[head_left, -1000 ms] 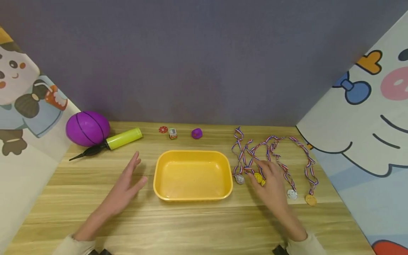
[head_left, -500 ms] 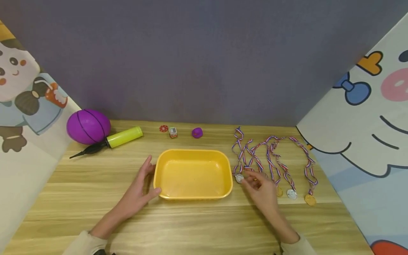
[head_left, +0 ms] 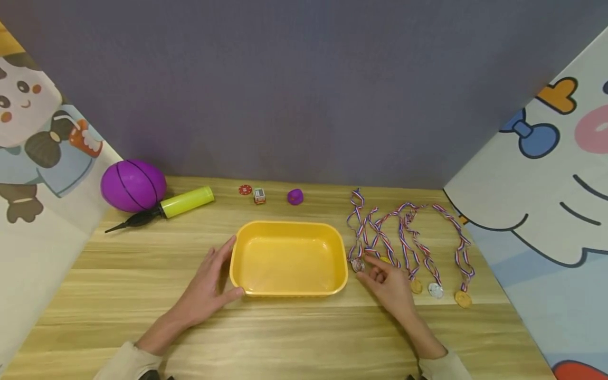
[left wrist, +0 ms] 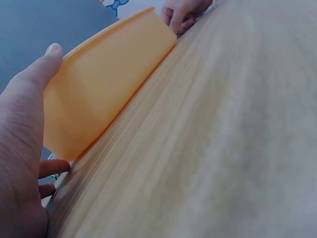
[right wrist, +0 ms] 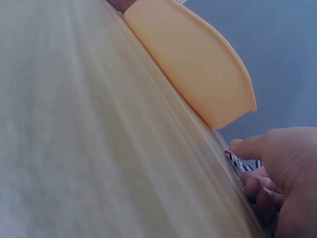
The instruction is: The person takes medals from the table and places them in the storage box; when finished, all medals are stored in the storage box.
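On the wooden table (head_left: 294, 338), the left hand (head_left: 209, 287) rests against the near left corner of the yellow tray (head_left: 288, 257); its thumb lies on the front wall and its straight fingers touch the left wall. The right hand (head_left: 389, 282) is on the other side of the tray, just beside it. Its fingers are bent and the fingertips (head_left: 368, 266) pinch a silver medal (head_left: 357, 265) at the end of a striped ribbon (head_left: 356, 221). The two hands are well apart, with the tray between them.

To the right of this hand lie other medals: a gold one (head_left: 416, 286), a silver one (head_left: 435, 290) and a gold one (head_left: 463, 299), each with its ribbon going toward the wall.

Farther away, near the back wall, are a red chip (head_left: 245, 190), a small toy car (head_left: 258, 196) and a small purple piece (head_left: 295, 197). At the far left are a yellow-green pump (head_left: 182, 202) and a purple ball (head_left: 133, 186), touching each other.
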Action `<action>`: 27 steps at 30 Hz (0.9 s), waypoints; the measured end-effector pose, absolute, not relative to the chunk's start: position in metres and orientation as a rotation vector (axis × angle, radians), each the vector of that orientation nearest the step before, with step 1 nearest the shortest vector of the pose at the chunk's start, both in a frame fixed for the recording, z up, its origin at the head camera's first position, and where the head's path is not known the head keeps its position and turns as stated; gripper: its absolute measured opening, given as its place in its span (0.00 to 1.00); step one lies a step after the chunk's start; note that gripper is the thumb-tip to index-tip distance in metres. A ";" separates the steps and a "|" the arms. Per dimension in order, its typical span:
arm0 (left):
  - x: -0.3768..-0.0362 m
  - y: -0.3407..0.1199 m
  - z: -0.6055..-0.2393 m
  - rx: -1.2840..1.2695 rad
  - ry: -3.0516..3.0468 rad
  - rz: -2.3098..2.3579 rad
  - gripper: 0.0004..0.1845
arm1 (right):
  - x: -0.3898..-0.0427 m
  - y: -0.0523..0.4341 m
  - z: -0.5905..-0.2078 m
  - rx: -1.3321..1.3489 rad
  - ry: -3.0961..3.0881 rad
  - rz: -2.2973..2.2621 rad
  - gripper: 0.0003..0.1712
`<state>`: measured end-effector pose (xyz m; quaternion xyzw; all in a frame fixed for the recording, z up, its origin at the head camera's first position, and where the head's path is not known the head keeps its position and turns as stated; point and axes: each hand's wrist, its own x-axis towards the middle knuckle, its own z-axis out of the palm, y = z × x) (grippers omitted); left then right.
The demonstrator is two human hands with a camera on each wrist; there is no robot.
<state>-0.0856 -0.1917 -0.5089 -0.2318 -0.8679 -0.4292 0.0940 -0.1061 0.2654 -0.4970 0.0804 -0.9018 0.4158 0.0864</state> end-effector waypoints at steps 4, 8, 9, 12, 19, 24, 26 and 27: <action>-0.086 -0.190 -0.509 -0.680 -2.580 -1.252 0.64 | -0.105 0.266 -0.496 0.233 -2.742 1.186 0.29; -0.085 -0.188 -0.510 -0.657 -2.593 -1.227 0.65 | -0.104 0.266 -0.496 0.243 -2.750 1.135 0.26; -0.084 -0.187 -0.511 -0.654 -2.595 -1.223 0.65 | -0.104 0.267 -0.496 0.250 -2.745 1.116 0.25; -0.085 -0.187 -0.511 -0.655 -2.598 -1.221 0.64 | -0.104 0.266 -0.497 0.263 -2.726 1.081 0.22; -0.084 -0.189 -0.510 -0.644 -2.617 -1.203 0.64 | -0.104 0.260 -0.495 0.227 -2.727 1.104 0.25; -0.084 -0.189 -0.509 -0.638 -2.623 -1.204 0.64 | -0.103 0.256 -0.493 0.157 -2.747 1.095 0.24; -0.084 -0.189 -0.510 -0.639 -2.621 -1.207 0.64 | -0.102 0.255 -0.493 0.143 -2.750 1.070 0.23; -0.084 -0.189 -0.510 -0.640 -2.620 -1.206 0.64 | -0.102 0.254 -0.493 0.141 -2.748 1.060 0.23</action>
